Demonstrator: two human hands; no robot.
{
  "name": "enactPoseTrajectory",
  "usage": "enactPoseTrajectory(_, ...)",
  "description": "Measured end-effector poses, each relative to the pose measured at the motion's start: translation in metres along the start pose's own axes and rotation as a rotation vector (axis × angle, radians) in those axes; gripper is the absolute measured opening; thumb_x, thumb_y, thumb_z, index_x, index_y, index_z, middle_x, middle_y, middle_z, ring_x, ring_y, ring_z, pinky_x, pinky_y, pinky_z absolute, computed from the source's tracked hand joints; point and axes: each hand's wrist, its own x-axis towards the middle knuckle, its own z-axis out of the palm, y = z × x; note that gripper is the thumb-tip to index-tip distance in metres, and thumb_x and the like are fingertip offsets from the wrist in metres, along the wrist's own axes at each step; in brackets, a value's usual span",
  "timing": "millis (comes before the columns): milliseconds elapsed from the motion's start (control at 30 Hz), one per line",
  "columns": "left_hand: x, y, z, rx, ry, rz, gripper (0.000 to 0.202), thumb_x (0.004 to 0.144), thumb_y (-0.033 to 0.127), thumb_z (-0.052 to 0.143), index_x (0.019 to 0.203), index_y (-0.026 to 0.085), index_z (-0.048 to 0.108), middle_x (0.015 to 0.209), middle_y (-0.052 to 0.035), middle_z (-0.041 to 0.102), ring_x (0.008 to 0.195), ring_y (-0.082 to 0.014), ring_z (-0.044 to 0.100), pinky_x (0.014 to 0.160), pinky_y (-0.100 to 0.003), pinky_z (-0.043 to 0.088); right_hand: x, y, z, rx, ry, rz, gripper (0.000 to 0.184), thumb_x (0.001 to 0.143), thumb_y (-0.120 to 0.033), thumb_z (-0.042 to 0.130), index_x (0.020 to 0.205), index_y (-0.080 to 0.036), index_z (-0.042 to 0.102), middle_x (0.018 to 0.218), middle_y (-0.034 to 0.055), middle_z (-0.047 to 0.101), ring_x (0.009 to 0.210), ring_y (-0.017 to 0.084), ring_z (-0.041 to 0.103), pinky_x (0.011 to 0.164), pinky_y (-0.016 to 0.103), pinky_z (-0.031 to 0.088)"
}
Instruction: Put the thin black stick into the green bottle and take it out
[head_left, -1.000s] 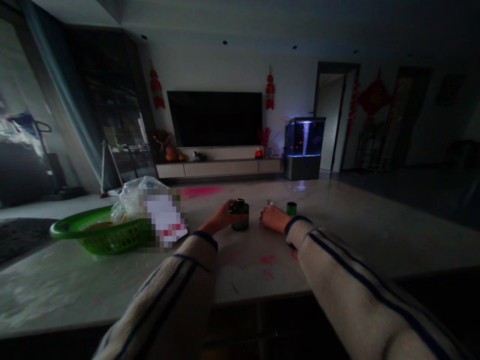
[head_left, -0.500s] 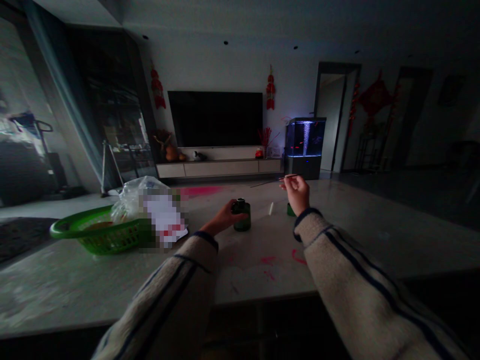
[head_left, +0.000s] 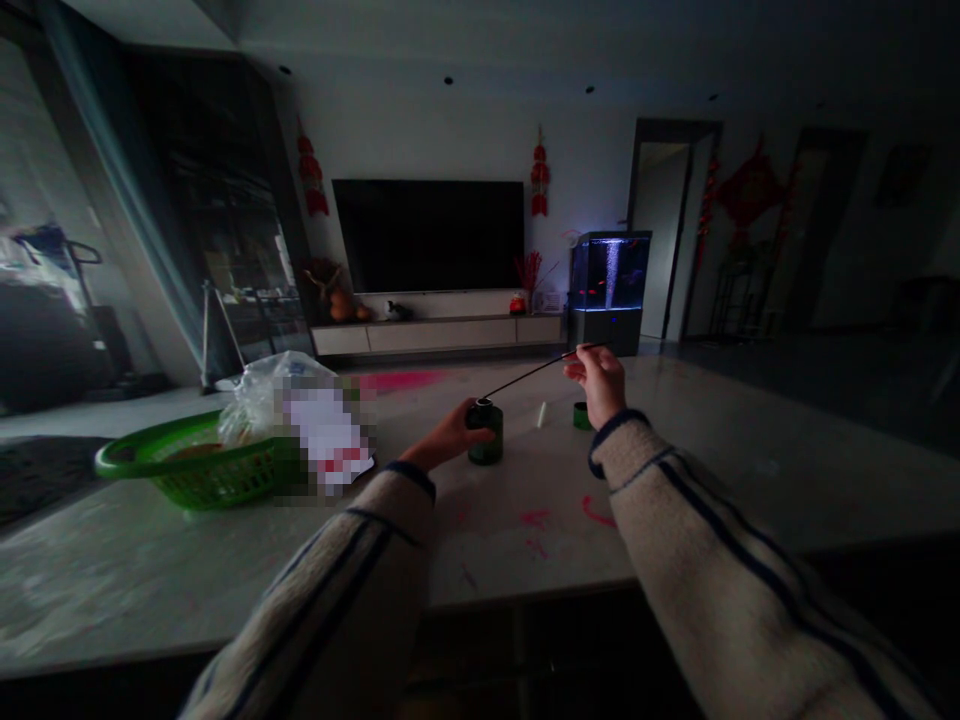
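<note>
Closest in, cream knit sleeves with navy stripes (head_left: pixel 697 540) run out over the tabletop (head_left: pixel 495 560) to both hands. The left hand (head_left: pixel 450 437) has a narrow grip around the top of a squat dark green jar (head_left: pixel 486 447), which stands upright on the tabletop. The raised right hand (head_left: pixel 598 385) pinches a thin dark rod (head_left: pixel 529 370) between thumb and fingertips. The rod slants down and to the left, its lower end at the top of the jar; in this dim light, it is hard to tell whether it enters the jar or stops just above it.

That pinch looks like the weak point: so slim a rod, held near one end, could slip if the fingers loosen. A knock from it could also rock the jar, as the left hand holds it high up. Anything wet on the rod might drip onto the tabletop, which bears red smears (head_left: pixel 596 513).

Just beyond lie a small white stick (head_left: pixel 541 415) and a short green cup (head_left: pixel 583 416), the cup near the right hand. Off to the left sit a green plastic basket (head_left: pixel 187 482), a plastic bag (head_left: pixel 262 395) and a pixelated packet (head_left: pixel 326 435). Far off stand a low TV cabinet (head_left: pixel 435 337), a wall-mounted television (head_left: pixel 427 235) and a lit aquarium (head_left: pixel 609 270).
</note>
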Motion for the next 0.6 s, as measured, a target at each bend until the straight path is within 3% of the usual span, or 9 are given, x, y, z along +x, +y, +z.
enactPoseTrajectory(300,0.004,-0.006,-0.002,-0.001,-0.06,-0.02,0.052,0.056,0.025,0.067,0.103,0.015,0.047,0.089,-0.0031,0.058,0.084,-0.0174,0.056,0.076,-0.032,0.044,-0.007,0.006,0.004,-0.103,-0.137,-0.023,0.026,0.064,-0.039,0.064,0.071,-0.016,0.053,0.063,-0.0024,0.062,0.049,0.007,0.056,0.05,0.02,0.048)
enactPoseTrajectory(600,0.005,-0.001,-0.002,-0.096,-0.103,-0.084,0.054,0.053,0.023,0.068,0.103,0.016,0.047,0.087,-0.0035,0.059,0.081,-0.018,0.057,0.072,-0.031,0.044,-0.027,0.014,0.023,-0.168,-0.29,0.007,0.028,0.064,-0.041,0.063,0.073,-0.015,0.055,0.064,-0.0014,0.061,0.052,0.007,0.055,0.052,0.02,0.046)
